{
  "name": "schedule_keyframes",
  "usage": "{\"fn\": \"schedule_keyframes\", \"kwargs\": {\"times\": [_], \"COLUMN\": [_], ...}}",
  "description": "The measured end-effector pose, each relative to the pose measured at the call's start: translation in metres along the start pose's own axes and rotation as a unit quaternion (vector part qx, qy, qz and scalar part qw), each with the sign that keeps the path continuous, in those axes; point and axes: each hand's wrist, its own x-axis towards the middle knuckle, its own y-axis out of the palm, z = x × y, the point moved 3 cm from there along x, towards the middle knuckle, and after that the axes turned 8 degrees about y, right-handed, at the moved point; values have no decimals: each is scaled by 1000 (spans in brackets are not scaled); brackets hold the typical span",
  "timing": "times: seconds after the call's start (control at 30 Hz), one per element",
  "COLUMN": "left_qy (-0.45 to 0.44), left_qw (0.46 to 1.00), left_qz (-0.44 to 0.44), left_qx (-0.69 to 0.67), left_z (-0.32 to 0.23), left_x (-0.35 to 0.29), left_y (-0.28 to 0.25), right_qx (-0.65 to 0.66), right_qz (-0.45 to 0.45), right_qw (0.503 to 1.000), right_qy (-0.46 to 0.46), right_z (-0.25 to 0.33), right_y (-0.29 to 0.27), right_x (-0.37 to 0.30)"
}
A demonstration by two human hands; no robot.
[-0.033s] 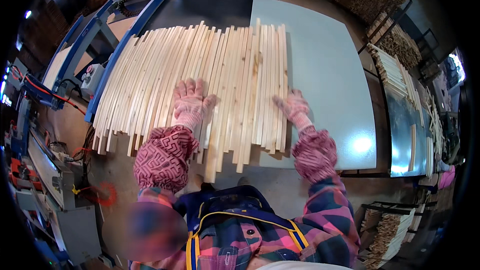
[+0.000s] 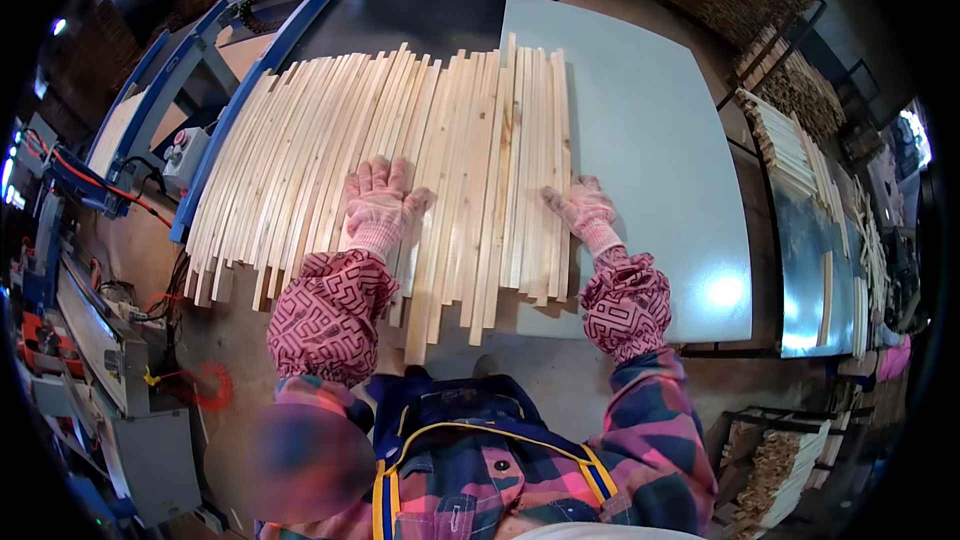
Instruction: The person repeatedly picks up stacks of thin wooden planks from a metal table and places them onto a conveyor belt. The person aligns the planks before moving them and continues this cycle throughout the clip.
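Pale wooden strips (image 2: 300,150) lie side by side in a wide layer, their lengths running away from me and their near ends uneven. My left hand (image 2: 382,202), in a pinkish glove, rests flat on the middle of the layer with its fingers spread. At the layer's right edge is my right hand (image 2: 584,208), gloved alike. Its thumb reaches over the outermost strips, while the other fingers lie along their outer side. Neither hand is wrapped round a strip. Several strips between my hands stick out towards me.
A smooth grey-green tabletop (image 2: 655,160) extends right of the strips. Beyond them is a dark flat bed (image 2: 410,10) with a blue side rail (image 2: 265,70). A control box (image 2: 185,155) stands at the left. Stacked wood (image 2: 790,75) and a metal-topped table (image 2: 815,250) are farther right.
My right hand has shifted slightly left, and the strips at the right side have moved left with it, closing up a little. My left hand has stayed almost in place.
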Motion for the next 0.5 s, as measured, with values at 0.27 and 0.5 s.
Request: {"fn": "schedule_keyframes", "kwargs": {"times": [0.27,0.5], "left_qy": [-32,-39], "left_qw": [999,997], "left_qz": [-43,-31], "left_qx": [8,-50], "left_z": [4,8], "left_x": [4,10], "left_y": [13,16], "right_qx": [32,-89], "right_qz": [-121,-86], "right_qw": [989,974], "right_qy": [-80,-190], "right_z": [46,97], "right_y": [-21,8], "right_x": [-27,-61]}}
